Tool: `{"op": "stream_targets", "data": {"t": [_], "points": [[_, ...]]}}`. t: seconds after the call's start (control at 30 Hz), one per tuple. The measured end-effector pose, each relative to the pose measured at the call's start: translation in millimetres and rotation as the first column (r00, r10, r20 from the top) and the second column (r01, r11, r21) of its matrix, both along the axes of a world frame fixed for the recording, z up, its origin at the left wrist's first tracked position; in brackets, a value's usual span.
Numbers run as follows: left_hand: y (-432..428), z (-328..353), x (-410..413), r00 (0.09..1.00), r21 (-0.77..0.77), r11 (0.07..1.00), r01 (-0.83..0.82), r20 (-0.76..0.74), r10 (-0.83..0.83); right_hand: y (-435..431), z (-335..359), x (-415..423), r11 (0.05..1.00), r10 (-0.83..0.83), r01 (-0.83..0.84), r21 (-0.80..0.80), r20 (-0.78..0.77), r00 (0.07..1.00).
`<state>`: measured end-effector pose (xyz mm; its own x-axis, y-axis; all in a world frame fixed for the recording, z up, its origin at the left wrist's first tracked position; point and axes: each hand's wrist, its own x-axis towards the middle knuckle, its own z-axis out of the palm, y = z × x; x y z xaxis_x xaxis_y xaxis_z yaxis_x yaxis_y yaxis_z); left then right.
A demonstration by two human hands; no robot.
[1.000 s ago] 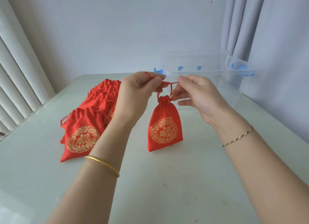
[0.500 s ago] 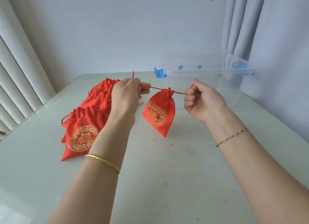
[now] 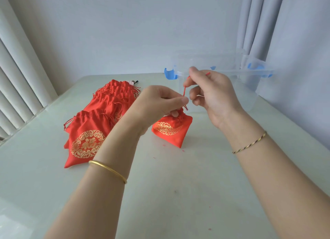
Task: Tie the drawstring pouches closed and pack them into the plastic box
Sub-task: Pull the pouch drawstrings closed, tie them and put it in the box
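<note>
Pouch (image 3: pixel 172 129) dropped to mid-worktop (image 3: pixel 178 194); your left grip (image 3: pixel 157 104) pinches its neck, right grip (image 3: pixel 212 94) pinches the cord (image 3: pixel 184 91). Pale worktop, white wall (image 3: pixel 125 33). Clear box (image 3: pixel 246 94) at far-right corner, other pouches (image 3: pixel 100 124) nr left edge.

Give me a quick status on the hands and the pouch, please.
Left hand grips pouch at neck; right hand pinches drawstring above it. Pouch cinched, not yet boxed. Nothing between it and plastic box.

Pale glossy table top (image 3: pixel 169 194): flat surface with small red specks (image 3: pixel 183 150) scattered near its middle. White vertical blind slats (image 3: pixel 19 88): beyond the table's left edge. Plain pale wall (image 3: pixel 134 33): behind the table's far edge. Grey pleated curtain (image 3: pixel 259 24): behind the table's far right corner.
</note>
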<state>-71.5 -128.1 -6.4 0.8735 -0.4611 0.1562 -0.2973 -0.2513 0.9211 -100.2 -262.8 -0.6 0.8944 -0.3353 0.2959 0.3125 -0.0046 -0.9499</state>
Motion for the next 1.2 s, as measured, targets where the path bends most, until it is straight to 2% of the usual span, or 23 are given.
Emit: {"op": "stream_targets", "data": {"t": [0.1, 0.23, 0.5, 0.7, 0.9, 1.03, 1.2], "points": [[-1.8, -0.5, -0.2, 1.0, -0.023, 0.999, -0.024, 0.006, 0.024, 1.3, 0.8, -1.1, 0.998, 0.002, -0.003, -0.07, -0.005, 1.0], [0.0, -2.5, 2.9, 0.998, -0.106, 0.994, -0.025, -0.052, 0.02, -2.1, -1.3, -1.8, 0.993, 0.061, -0.078, -0.093, -0.174, 0.983], [0.6, -5.4, 6.4, 0.997, -0.176, 0.984, -0.028, -0.078, 0.014, -4.9, -2.4, -2.3, 0.904, 0.036, -0.117, -0.411, -0.2, 0.979], [0.7, -5.3, 7.8, 0.997, -0.206, 0.978, -0.027, -0.07, 0.013, -4.9, -3.1, -4.0, 0.883, 0.129, -0.24, -0.404, -0.282, 0.951], [0.5, -6.3, 7.6, 0.997, -0.195, 0.979, -0.051, -0.069, 0.038, -8.0, -7.6, -2.4, 0.873, 0.128, -0.218, -0.436, -0.226, 0.966], [-0.3, -6.6, 6.5, 0.992, -0.204, 0.972, -0.114, -0.079, 0.099, -7.7, -7.7, -1.1, 0.883, 0.074, -0.124, -0.453, -0.126, 0.989], [0.4, -7.2, 7.8, 0.985, -0.238, 0.957, -0.164, -0.091, 0.147, 0.7, -13.5, 2.7, 0.832, 0.043, -0.035, -0.554, 0.002, 0.999]]}}
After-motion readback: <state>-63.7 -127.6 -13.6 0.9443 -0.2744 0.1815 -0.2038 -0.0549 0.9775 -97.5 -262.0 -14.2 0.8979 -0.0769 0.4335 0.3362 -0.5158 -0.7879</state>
